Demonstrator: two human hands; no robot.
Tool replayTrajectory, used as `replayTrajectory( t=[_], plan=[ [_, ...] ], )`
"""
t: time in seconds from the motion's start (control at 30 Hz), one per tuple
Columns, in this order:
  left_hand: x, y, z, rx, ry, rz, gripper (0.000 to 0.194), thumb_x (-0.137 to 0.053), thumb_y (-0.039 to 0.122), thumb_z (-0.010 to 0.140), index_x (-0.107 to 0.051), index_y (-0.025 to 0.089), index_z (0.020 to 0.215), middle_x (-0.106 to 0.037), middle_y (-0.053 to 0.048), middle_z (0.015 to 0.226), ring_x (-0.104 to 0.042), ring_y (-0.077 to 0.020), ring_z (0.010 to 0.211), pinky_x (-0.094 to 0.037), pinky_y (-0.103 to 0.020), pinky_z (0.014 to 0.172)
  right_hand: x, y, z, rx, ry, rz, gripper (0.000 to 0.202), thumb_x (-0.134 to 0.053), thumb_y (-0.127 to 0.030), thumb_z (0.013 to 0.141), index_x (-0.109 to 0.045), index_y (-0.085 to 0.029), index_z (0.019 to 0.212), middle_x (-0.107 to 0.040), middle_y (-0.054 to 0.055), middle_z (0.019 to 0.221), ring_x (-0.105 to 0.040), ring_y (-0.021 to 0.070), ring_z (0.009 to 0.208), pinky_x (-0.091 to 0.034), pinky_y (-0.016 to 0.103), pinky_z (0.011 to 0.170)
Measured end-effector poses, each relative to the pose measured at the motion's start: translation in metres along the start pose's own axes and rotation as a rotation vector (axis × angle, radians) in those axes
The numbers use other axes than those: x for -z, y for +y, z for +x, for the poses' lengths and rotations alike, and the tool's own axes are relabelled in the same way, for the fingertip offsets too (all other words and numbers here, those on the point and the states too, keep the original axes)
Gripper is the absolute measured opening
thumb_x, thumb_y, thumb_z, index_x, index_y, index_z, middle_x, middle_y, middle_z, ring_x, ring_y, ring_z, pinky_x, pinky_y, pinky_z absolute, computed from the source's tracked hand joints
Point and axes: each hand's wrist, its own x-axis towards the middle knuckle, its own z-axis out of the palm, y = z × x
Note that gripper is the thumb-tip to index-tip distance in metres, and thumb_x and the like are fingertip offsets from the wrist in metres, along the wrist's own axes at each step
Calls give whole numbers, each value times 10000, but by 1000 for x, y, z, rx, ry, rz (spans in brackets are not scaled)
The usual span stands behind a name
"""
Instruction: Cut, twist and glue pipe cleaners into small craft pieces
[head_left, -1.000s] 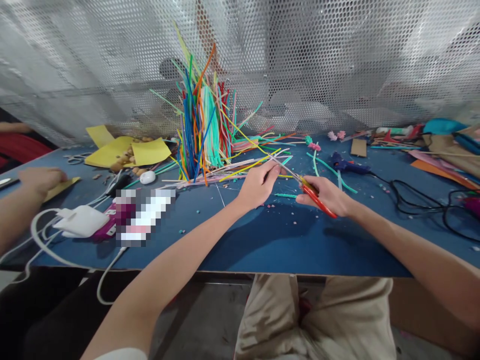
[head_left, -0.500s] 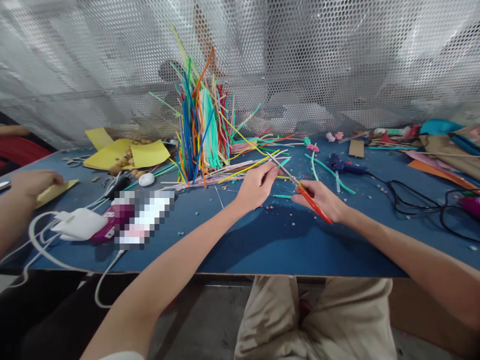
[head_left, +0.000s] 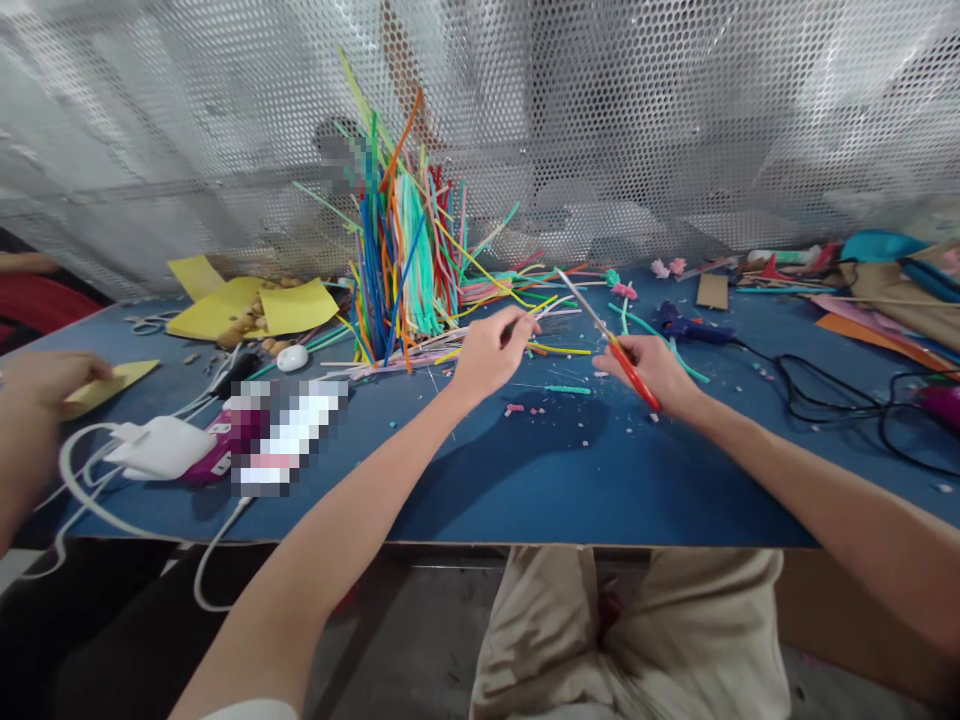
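Observation:
My right hand (head_left: pixel 651 372) is closed around red-handled scissors (head_left: pixel 592 312), whose blades point up and to the left and look closed. My left hand (head_left: pixel 491 352) is apart from the blades, thumb and fingers pinched together. Whatever sits in that pinch is too small or hidden to make out. Below and between my hands, a short teal pipe cleaner piece (head_left: pixel 568 390) lies on the blue table (head_left: pixel 525 490) among tiny pink scraps (head_left: pixel 514 409). Behind my left hand stands a big bundle of coloured pipe cleaners (head_left: pixel 412 260), with loose ones spread at its foot.
A blue glue gun (head_left: pixel 694 327) and its black cable lie to the right. On the left are a power strip (head_left: pixel 225 440), a white charger (head_left: pixel 161 447), a blurred-out phone (head_left: pixel 300 430) and yellow paper (head_left: pixel 300 307). Another person's hand (head_left: pixel 52 385) rests at far left.
My left hand has moved left, away from the scissors. The scissors have tilted more upright and come off the spot by my left fingertips, where a teal tip showed before.

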Motion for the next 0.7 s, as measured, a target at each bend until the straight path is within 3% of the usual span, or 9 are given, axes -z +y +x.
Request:
replayTrajectory(
  t=[0.13, 0.27, 0.37, 0.43, 0.6, 0.7],
  plan=[
    [36, -21, 20, 51, 254, 161, 306, -496, 398, 989, -695, 194, 878, -579, -10, 668, -472, -136, 596, -323, -276, 600, 13, 18, 10, -42, 112, 64, 404, -713, -552, 779, -531, -196, 714, -381, -45, 581, -313, 97, 527, -243, 276, 485],
    [82, -45, 42, 283, 285, 599, 359, -462, 459, 976, -687, 190, 899, -640, -59, 763, -566, -207, 756, -402, -299, 721, 19, 31, 18, -57, 141, 60, 419, -736, -557, 755, -538, -191, 705, -393, -43, 598, -317, 93, 536, -240, 266, 484],
    [104, -64, 56, 404, 73, 833, 340, -484, 472, 940, -670, 191, 901, -686, -101, 893, -613, -251, 867, -443, -321, 770, 20, 33, 21, -78, 147, 40, 445, -735, -590, 743, -552, -186, 705, -395, -43, 608, -314, 93, 547, -235, 264, 494],
    [108, -76, 63, 431, -40, 937, 313, -494, 451, 926, -673, 195, 929, -694, -114, 931, -628, -273, 906, -462, -340, 783, 20, 30, 20, -82, 135, 17, 453, -731, -602, 742, -561, -183, 707, -403, -40, 617, -318, 96, 562, -245, 267, 510],
    [90, -94, 74, 286, -329, 1145, 313, -486, 429, 956, -685, 208, 1054, -693, -93, 1051, -622, -271, 1002, -449, -373, 846, 18, 19, 16, -78, 89, -65, 444, -722, -586, 747, -550, -182, 683, -388, -37, 618, -309, 101, 584, -239, 273, 539],
    [75, -100, 80, 284, -466, 1214, 270, -568, 355, 938, -695, 155, 1069, -682, -101, 1133, -612, -269, 1037, -435, -370, 863, 17, 16, 15, -80, 79, -107, 419, -710, -555, 758, -542, -181, 668, -380, -39, 612, -300, 98, 583, -238, 276, 550]
  ],
)
